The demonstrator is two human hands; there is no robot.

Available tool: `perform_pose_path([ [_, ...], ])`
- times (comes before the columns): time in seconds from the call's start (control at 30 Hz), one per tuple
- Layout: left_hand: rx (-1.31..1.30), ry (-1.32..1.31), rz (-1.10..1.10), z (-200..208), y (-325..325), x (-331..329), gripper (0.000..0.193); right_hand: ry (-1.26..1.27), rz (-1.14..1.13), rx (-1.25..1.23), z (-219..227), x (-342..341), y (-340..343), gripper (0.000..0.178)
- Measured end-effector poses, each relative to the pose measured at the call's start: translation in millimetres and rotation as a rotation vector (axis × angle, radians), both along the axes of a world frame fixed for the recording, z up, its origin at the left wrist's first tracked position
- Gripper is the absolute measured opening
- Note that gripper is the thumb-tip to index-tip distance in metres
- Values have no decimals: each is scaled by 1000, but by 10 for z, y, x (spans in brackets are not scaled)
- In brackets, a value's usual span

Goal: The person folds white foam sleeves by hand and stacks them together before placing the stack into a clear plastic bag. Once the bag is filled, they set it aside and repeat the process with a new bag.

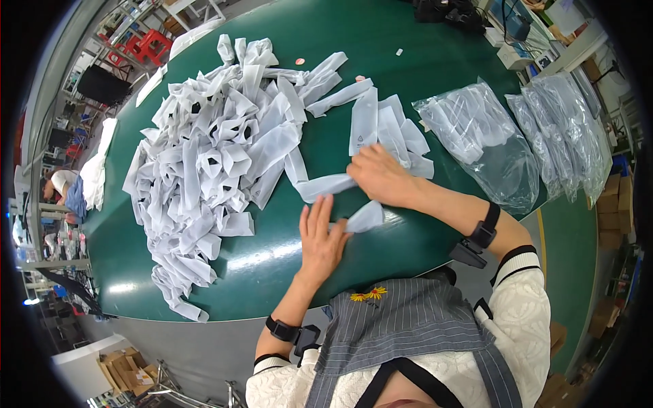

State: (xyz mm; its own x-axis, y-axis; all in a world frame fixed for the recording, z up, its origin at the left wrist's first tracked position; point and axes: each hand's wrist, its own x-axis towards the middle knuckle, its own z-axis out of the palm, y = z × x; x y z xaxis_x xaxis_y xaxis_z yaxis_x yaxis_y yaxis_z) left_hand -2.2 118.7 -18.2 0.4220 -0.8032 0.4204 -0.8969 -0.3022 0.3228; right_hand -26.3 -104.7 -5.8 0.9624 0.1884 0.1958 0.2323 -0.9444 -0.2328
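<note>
My right hand (381, 175) is closed on the end of a long, narrow white plastic sleeve (325, 185) lying on the green table. My left hand (321, 238) rests palm down nearer me, fingers stretched out, their tips close to that sleeve's lower edge. Another white sleeve (366, 217) lies by the left thumb, its far part partly covered by the hand. Beyond my right hand, several flat sleeves (391, 129) overlap in a small stack; one bears a printed mark. A large tangled heap of similar sleeves (218, 156) spreads to the left, many creased and gaping at the ends.
Clear plastic bags filled with white sleeves (476, 136) lie at the right, with more packed bags (564, 129) beyond them at the table edge. Small scraps (300, 61) dot the far tabletop (367, 41). Red stools (149, 46) and shelving stand past the left edge.
</note>
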Motion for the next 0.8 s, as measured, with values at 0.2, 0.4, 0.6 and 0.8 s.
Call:
perform_pose_path([
  [0.2, 56, 97, -228, -182, -140, 169, 35, 235, -12, 364, -207, -714, 7, 18],
  [0.4, 47, 158, -350, -290, -329, -139, 43, -39, -559, 57, -293, -930, -453, 14],
  [0.6, 118, 145, -412, -124, -510, -153, 57, 160, -527, 198, -250, -1040, -317, 12],
  [0.8, 169, -12, -463, 175, -597, 65, 57, 408, -200, 426, -114, -1110, -371, 16],
])
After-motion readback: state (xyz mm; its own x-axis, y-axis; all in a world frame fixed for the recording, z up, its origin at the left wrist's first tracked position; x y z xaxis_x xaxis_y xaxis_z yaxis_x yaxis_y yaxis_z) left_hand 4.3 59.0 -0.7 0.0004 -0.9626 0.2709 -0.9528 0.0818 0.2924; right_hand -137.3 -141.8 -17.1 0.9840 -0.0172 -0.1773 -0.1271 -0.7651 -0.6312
